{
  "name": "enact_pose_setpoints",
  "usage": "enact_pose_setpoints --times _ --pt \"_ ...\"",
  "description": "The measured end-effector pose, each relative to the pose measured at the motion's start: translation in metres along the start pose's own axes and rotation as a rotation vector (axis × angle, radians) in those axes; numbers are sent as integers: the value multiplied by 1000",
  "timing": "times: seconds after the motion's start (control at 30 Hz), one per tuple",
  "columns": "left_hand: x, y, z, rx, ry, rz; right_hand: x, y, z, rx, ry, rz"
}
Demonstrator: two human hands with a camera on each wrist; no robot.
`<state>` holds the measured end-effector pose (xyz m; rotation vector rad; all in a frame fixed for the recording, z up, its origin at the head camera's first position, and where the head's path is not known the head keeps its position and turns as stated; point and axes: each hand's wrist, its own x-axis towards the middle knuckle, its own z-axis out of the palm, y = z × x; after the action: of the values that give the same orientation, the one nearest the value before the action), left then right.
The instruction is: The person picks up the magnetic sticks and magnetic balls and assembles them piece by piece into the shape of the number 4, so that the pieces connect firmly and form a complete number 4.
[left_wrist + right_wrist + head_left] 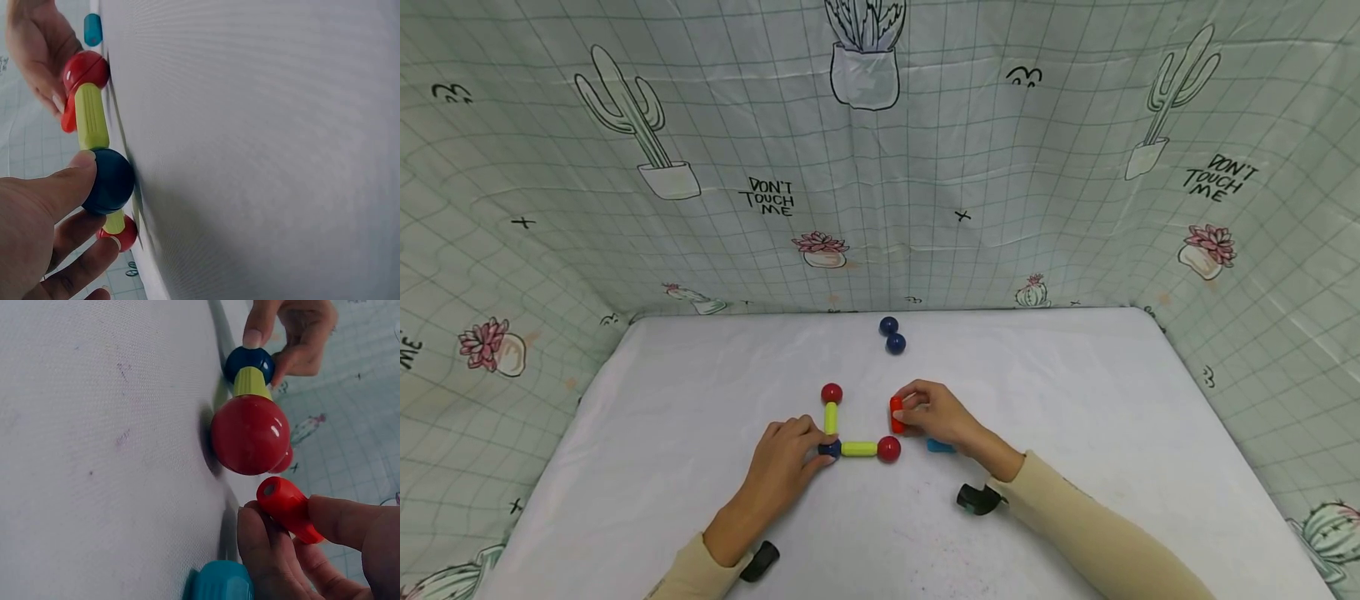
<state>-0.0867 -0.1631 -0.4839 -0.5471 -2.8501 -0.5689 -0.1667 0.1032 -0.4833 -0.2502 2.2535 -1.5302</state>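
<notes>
My left hand (784,460) pinches a dark blue ball (112,182) between thumb and fingers. This ball is the corner of an L-shaped piece lying on the table. One yellow-green rod (859,449) runs right from it to a red ball (250,434); another yellow-green rod (831,418) runs away from me to a second red ball (831,394). My right hand (942,415) holds a red rod (289,509) between thumb and fingers, its near end close to the right red ball, with a small gap in the right wrist view.
A blue rod (940,446) lies on the white table (1037,375) just below my right hand, partly covered by it. Two dark blue balls (896,343) sit together near the back edge. A patterned cloth (910,183) hangs behind the table and along its sides.
</notes>
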Motion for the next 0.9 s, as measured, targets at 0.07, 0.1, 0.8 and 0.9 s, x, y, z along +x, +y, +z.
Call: enact_pose_setpoints --times 0.07,0.1,0.8,0.9 --pt "0 0 0 -2 1 0 2 0 3 48 -9 18" --pt "0 0 0 -1 2 0 3 0 4 71 -14 26" --pt "-1 3 -2 -9 8 2 8 1 8 86 -73 41" --pt "-1 3 -2 -11 8 2 8 0 8 80 -74 49"
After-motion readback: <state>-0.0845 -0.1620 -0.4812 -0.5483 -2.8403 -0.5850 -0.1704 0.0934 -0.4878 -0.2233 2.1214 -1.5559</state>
